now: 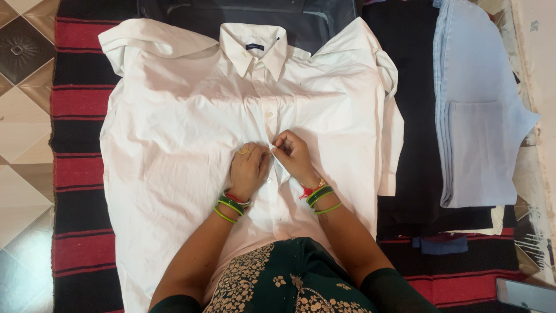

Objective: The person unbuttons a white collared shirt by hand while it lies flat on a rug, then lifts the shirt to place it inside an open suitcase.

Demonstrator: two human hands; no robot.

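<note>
Right at the shirt's front opening, the fingers (pixel 282 148) of the right hand (pixel 294 156) are pinched closed on the edge of the button placket (pixel 277 164), a small fold of white cloth being held between thumb and fingertips. The left hand (pixel 249 168) is laid palm down just beside it, its fingers (pixel 259 155) curled and pressed against the cloth at the same spot, so that the two hands almost touch; whether anything is gripped under the left fingertips cannot be told. A gold ring (pixel 245 151) is worn on the left hand, and green and red bangles (pixel 231 204) are seen on both wrists.

The white shirt (pixel 185 127) is spread front side up, collar (pixel 255 51) away from the person, with both sleeves folded in near the shoulders. It is laid on a red and black striped blanket (pixel 75 174), which covers the tiled floor (pixel 23 133). To the right of the shirt, a black garment (pixel 411 116) is spread flat, and a pale blue folded shirt (pixel 475 104) is placed on it, well apart from the hands. A small dark blue cloth (pixel 443 244) lies below the black garment. A phone (pixel 524 294) is seen at the lower right corner. A dark green patterned dress (pixel 289 278) is worn by the person.
</note>
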